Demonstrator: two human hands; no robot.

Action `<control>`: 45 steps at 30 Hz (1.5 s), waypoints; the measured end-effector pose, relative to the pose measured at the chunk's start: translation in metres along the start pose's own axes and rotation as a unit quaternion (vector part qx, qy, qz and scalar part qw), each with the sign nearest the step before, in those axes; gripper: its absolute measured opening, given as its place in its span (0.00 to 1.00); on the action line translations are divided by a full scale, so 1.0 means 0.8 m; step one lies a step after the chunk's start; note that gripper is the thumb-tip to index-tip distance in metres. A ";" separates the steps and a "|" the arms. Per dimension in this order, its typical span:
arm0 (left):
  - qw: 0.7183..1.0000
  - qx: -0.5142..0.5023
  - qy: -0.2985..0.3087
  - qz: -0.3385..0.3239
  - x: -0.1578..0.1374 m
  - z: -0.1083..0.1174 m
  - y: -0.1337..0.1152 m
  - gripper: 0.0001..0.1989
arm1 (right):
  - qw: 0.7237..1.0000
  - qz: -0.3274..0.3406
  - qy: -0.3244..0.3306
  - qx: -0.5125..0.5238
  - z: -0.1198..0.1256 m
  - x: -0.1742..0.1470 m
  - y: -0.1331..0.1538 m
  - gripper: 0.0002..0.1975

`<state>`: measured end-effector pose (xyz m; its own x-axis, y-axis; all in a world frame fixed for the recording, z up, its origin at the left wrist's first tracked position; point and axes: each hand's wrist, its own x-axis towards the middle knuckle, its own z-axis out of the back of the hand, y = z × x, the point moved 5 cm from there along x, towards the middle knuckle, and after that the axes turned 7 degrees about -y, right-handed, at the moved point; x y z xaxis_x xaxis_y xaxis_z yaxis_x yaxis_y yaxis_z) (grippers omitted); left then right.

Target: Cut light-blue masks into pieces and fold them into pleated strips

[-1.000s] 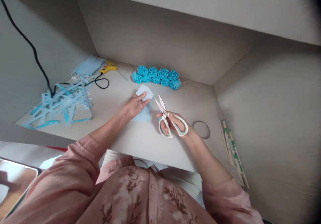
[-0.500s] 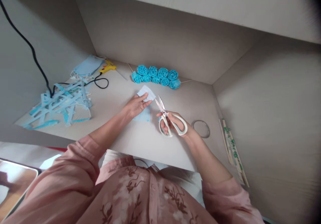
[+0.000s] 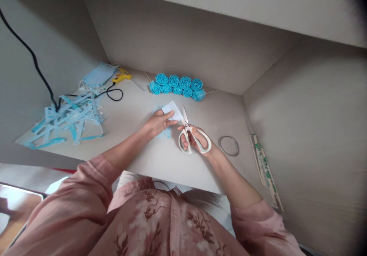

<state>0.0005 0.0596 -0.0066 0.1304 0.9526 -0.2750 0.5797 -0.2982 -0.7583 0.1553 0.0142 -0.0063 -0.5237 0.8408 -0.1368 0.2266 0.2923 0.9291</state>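
My left hand (image 3: 161, 123) pinches a folded piece of pale blue-white mask fabric (image 3: 175, 112) between thumb and fingers. White-handled scissors (image 3: 203, 140) are in my right hand (image 3: 195, 135), with thumb and fingers through the loops. Their blades are parted at the right edge of the fabric, one blade partly hidden by it. Beneath my left hand, a light blue fabric sheet (image 3: 164, 132) lies on the table, mostly covered. Beyond the hands, several blue rosettes (image 3: 177, 84) sit in two rows, with thin sticks poking out at both ends.
A heap of blue fabric strips (image 3: 69, 120) lies at the left, behind it a stack of face masks (image 3: 99, 74) and a yellow glue gun (image 3: 122, 76) with a black cord (image 3: 34, 57). On the right are a wire coil (image 3: 228, 145) and wooden sticks (image 3: 266, 168). Walls enclose the table.
My left hand has brought the fabric rightward and slightly down, to the scissors. The fabric's edge now meets the parted blades. My right hand has shifted slightly left.
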 end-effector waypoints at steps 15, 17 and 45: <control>1.000 -0.007 0.010 -0.027 0.001 -0.001 -0.002 0.12 | 0.999 0.001 -0.040 0.018 -0.005 -0.004 -0.001 0.31; 1.000 -0.009 0.009 -0.027 0.001 -0.001 -0.003 0.12 | 0.999 -0.001 -0.041 0.013 -0.005 -0.004 -0.002 0.31; 0.997 0.054 0.039 -0.025 -0.003 -0.004 -0.010 0.11 | 0.998 0.012 0.046 -0.037 -0.014 -0.008 0.013 0.40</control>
<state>-0.0021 0.0603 0.0022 0.1668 0.9672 -0.1914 0.4975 -0.2501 -0.8306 0.1518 0.0066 0.0080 -0.5929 0.8007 -0.0857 0.1801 0.2356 0.9550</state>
